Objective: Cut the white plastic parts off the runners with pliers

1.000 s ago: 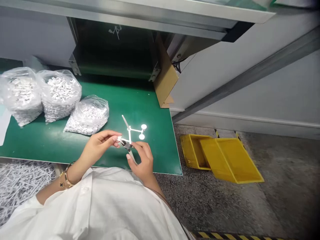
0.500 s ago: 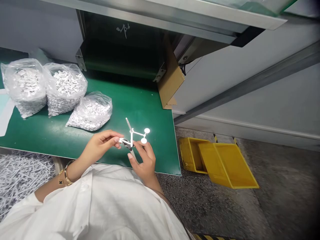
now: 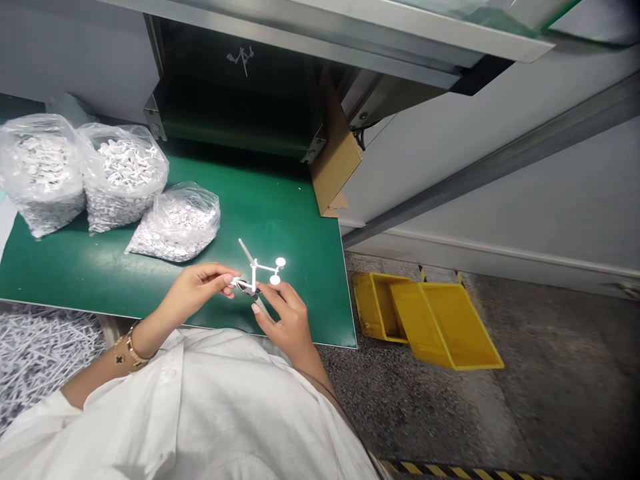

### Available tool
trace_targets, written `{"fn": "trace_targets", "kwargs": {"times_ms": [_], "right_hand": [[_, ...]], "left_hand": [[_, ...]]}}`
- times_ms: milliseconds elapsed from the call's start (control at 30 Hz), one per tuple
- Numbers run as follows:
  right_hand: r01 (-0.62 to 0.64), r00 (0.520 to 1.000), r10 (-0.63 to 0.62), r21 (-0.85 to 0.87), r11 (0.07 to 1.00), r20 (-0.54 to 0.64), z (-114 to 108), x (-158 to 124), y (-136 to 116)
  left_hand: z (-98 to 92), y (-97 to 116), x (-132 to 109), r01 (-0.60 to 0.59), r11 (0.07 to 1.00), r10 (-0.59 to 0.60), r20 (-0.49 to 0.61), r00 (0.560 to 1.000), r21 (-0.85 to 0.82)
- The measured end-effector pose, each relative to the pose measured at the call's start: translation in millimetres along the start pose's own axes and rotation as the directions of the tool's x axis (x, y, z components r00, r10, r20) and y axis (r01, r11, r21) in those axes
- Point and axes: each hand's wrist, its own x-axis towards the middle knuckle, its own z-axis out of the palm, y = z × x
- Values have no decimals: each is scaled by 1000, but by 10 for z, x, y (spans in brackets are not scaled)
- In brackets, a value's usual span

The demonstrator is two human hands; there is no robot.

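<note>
My left hand (image 3: 200,290) pinches the end of a white moulded plastic sprue (image 3: 255,268), which has a thin stem and two round discs. My right hand (image 3: 287,325) grips a pair of flush cutters (image 3: 246,287), with the handles partly hidden by my fingers. The dark metal jaws sit at the sprue's lower end, close to my left fingertips. Both hands hover just above the near edge of a green work mat (image 3: 280,220). Whether the jaws are closed on the plastic is too small to tell.
Several clear plastic bags (image 3: 123,177) of small white parts lie on the mat's left side. Two yellow plastic bins (image 3: 445,327) stand on the floor to the right. A heap of white sprues (image 3: 40,357) lies at lower left. Folded cardboard (image 3: 336,157) stands behind the mat.
Both hands, the sprue and the cutters sit slightly further left and lower in the view, as do the mat and bins. The grip on the sprue and cutters looks unchanged.
</note>
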Motion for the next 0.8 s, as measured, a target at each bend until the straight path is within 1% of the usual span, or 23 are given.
{"fn": "trace_targets", "kwargs": {"times_ms": [100,267,333,400,467,533,700,800], "right_hand": [[-29,999,29,24,999,29,112,-29,101],[-143,985,145,-22,989,96,453,-163,327],[-176,977,180,-36,984,117,559,-216,384],[-191,972,196,-53,980,130,618,-253,411],[-194,970,201,-62,979,135,636,-272,417],[-194,970,200,-58,979,137,630,-279,413],[-221,970,221,-14,975,98,593,-271,389],[-193,979,195,-35,981,60,568,-253,363]], "left_hand": [[-6,-190,94,76,993,-78,-16,997,-87],[-8,-653,264,232,928,-250,-25,968,-291],[-10,-812,294,255,910,-282,-34,959,-327],[-9,-918,299,259,908,-289,-44,956,-329],[-1,-966,290,258,911,-289,-51,956,-323],[14,-963,276,248,911,-283,-61,957,-330],[48,-840,253,216,907,-259,-73,963,-362],[56,-757,249,209,906,-251,-70,965,-367]]}}
